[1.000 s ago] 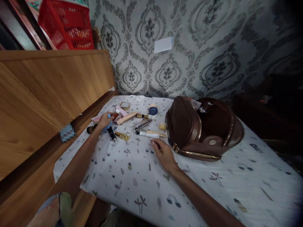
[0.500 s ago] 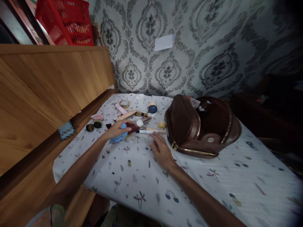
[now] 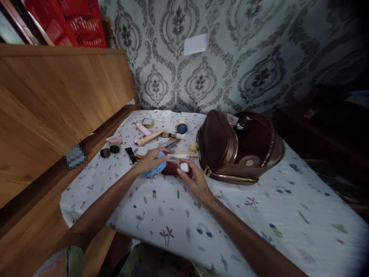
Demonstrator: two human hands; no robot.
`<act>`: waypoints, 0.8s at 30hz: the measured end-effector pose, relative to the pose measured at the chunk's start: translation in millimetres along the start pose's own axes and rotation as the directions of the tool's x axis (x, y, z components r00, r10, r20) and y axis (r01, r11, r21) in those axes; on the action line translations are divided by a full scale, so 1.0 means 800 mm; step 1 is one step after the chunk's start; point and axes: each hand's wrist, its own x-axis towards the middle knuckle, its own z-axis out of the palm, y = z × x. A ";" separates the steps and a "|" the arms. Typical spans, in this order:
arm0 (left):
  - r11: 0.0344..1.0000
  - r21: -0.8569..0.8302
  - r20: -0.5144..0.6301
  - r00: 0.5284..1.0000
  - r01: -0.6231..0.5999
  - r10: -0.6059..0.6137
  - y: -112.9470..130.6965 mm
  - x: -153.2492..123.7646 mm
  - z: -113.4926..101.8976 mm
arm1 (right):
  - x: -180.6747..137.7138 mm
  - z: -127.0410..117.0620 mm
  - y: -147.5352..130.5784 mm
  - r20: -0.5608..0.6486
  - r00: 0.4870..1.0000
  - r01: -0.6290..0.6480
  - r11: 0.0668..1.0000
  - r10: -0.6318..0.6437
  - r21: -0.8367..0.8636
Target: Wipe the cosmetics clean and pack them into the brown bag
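My left hand (image 3: pixel 151 160) is closed round a crumpled blue cloth (image 3: pixel 158 167) and the near end of a reddish-brown bottle (image 3: pixel 170 168). The bottle lies on its side just above the sheet, its white cap (image 3: pixel 184 167) pointing right. My right hand (image 3: pixel 197 181) pinches the cap between thumb and fingers. Just beyond the bottle lie a white pen-like tube (image 3: pixel 180 156) and slim brushes. A black tube (image 3: pixel 132 155) rests left of my left hand. To the right of my right hand stands a brown leather bag (image 3: pixel 217 148), unzipped, with a shiny metal item inside.
Several cosmetics lie farther back: a dark blue-lidded jar (image 3: pixel 182 127), a gold-and-black tube (image 3: pixel 168 135), a pink tube (image 3: pixel 143 129) and a yellow round item (image 3: pixel 193 146). A wooden panel (image 3: pixel 69 84) borders the left, with a red basket (image 3: pixel 83 27) above. Patterned wallpaper is behind.
My left hand has carried the cloth and bottle to the right and nearer. My right hand has closed on the white cap. The black tube is now uncovered. The view has shifted slightly.
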 end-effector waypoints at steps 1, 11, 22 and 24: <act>0.999 0.036 -0.099 0.995 -0.004 0.007 0.003 -0.001 0.002 | 0.000 0.000 0.000 0.006 1.000 -0.022 0.999 0.021 0.032; 0.868 0.342 -0.140 0.894 -0.360 0.426 0.052 -0.019 0.074 | 0.002 -0.002 -0.002 0.024 1.000 -0.002 0.999 0.001 0.044; 0.840 0.492 -0.096 0.945 -0.227 0.311 -0.021 -0.039 0.042 | 0.004 -0.002 0.008 0.031 0.990 -0.142 0.982 0.140 0.121; 0.858 0.477 -0.113 0.955 -0.188 0.273 -0.026 -0.045 0.037 | 0.004 -0.001 0.007 0.026 0.988 -0.151 0.978 0.149 0.142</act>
